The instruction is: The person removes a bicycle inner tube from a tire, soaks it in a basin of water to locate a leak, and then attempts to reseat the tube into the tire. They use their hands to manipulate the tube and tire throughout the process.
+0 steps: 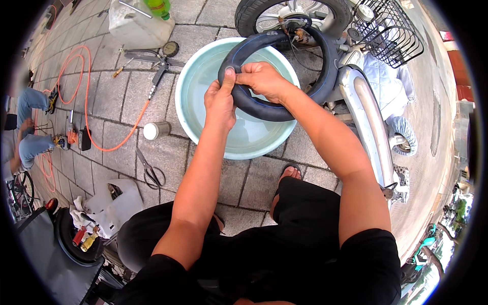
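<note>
Both my hands grip a black inner tube point(264, 111) with a thin blue line along it, held partly over a pale green basin point(184, 96) of water. My left hand point(220, 101) closes on the tube's left side, thumb pressed on top. Close beside it, my right hand point(264, 80) pinches the same stretch, its fingertips near the left thumb. The tube's right part reaches past the basin's rim toward a wheel with a black tire point(247, 23). What lies under my fingers is hidden.
An orange air hose point(122, 144) runs to an inflator with a gauge point(171, 49) left of the basin. A can point(156, 130) and scissors point(151, 172) lie nearer. At right are a wire basket point(401, 35) and a silver exhaust pipe point(367, 119). Another person's legs point(33, 101) show far left.
</note>
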Demonstrator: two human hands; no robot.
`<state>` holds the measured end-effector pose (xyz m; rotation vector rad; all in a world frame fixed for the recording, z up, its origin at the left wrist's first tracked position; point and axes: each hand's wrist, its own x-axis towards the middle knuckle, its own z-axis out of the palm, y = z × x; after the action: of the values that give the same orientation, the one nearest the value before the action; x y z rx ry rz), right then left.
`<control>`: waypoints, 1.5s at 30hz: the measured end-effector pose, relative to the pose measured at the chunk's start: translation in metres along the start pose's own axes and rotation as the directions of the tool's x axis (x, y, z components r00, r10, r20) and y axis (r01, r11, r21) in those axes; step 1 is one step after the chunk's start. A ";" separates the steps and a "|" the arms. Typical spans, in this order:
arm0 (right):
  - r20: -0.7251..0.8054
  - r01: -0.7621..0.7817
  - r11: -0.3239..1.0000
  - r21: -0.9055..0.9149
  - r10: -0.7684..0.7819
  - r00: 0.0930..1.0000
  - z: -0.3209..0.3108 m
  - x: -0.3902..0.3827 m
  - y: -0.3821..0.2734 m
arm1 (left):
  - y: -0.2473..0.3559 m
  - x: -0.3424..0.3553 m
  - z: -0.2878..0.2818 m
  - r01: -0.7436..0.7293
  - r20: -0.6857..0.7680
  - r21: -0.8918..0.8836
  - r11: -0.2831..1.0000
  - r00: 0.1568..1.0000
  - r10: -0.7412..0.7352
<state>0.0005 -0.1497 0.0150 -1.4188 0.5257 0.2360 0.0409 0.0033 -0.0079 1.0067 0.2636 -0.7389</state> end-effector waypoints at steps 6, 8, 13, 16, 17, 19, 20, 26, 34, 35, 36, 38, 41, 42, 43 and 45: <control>-0.045 -0.036 0.993 0.113 0.042 0.998 0.008 -0.009 0.006 | -0.004 0.021 -0.009 0.124 0.025 -0.145 0.982 0.992 -0.121; -0.061 -0.074 0.991 0.109 0.081 0.995 0.009 -0.011 0.019 | -0.015 0.025 -0.019 0.186 0.046 -0.154 0.970 0.982 -0.181; 0.058 -0.062 0.996 -0.066 0.065 0.996 -0.005 -0.002 0.007 | -0.015 0.010 -0.013 0.088 0.055 -0.097 0.991 0.995 -0.083; -0.021 0.034 0.935 -0.354 -0.044 0.999 0.008 -0.001 0.001 | -0.004 0.008 -0.006 0.042 -0.051 0.074 0.996 0.998 -0.038; -0.001 0.063 0.871 -0.488 -0.072 0.997 0.011 -0.005 -0.001 | -0.006 0.007 -0.006 0.046 -0.088 0.066 0.997 0.995 -0.040; -0.072 0.015 0.898 -0.439 -0.051 0.996 0.015 -0.003 -0.006 | -0.006 0.011 -0.003 0.025 -0.141 0.044 0.999 0.990 -0.019; -0.050 -0.034 0.927 -0.373 0.017 0.999 0.011 -0.003 -0.010 | -0.006 0.011 -0.003 0.047 -0.139 0.074 0.996 0.990 -0.036; 0.026 -0.003 0.663 -0.748 0.034 0.999 -0.010 -0.003 -0.023 | -0.006 0.012 -0.012 0.035 -0.127 0.457 0.889 0.992 0.026; -0.063 -0.029 0.349 -0.937 -0.086 0.994 0.004 -0.003 -0.049 | 0.008 -0.002 -0.006 -0.239 0.101 0.928 0.285 0.900 0.425; -0.069 -0.023 0.360 -0.933 -0.113 0.991 -0.003 0.007 -0.041 | 0.007 -0.003 -0.004 -0.241 0.099 0.927 0.289 0.897 0.431; -0.076 -0.022 0.373 -0.928 -0.130 0.989 -0.004 0.007 -0.038 | 0.003 -0.005 -0.005 -0.236 0.092 0.926 0.296 0.899 0.429; -0.075 -0.030 0.369 -0.929 -0.110 0.991 -0.005 0.006 -0.040 | -0.002 -0.007 -0.003 -0.231 0.067 0.906 0.354 0.905 0.420; -0.090 -0.080 0.342 -0.936 -0.015 0.996 0.021 -0.002 -0.053 | -0.009 -0.004 -0.016 -0.203 0.000 0.746 0.634 0.953 0.304; -0.108 -0.110 0.323 -0.940 0.024 0.994 0.028 -0.008 -0.060 | -0.010 0.000 -0.019 -0.172 0.016 0.579 0.797 0.980 0.200; -0.116 -0.120 0.320 -0.940 0.033 0.993 0.031 -0.011 -0.064 | -0.012 0.002 -0.023 -0.114 0.054 0.386 0.916 0.993 0.101; -0.134 -0.145 0.317 -0.937 0.055 0.989 0.032 -0.015 -0.065 | -0.005 0.001 -0.035 0.018 0.148 0.265 0.964 0.987 -0.060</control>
<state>0.0246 -0.1258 0.0812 -2.6026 0.5551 0.6854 0.0430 0.0311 -0.0304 1.1909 0.0500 -0.9001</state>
